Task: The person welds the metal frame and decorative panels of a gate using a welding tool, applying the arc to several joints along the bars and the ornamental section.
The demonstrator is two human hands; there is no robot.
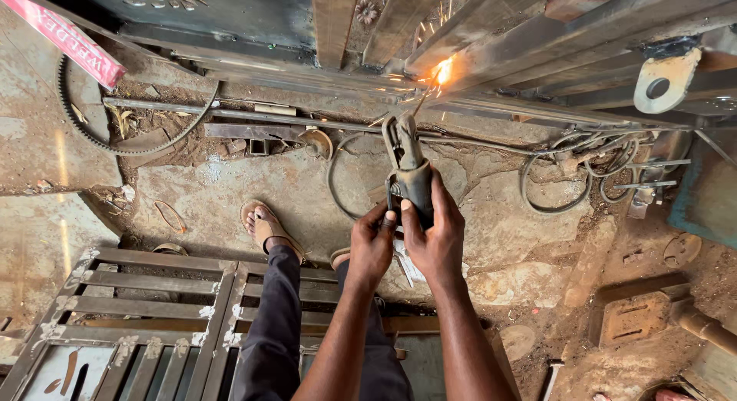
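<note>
While gripped, electrode holder (407, 171) upward-pointing.

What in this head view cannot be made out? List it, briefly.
- Weld joint: washed out by the spark glare.
- Holder grip: wrapped by the right hand and left hand.
- Right foot: behind the left hand.
- Metal grille: cut off by the bottom edge.
</note>
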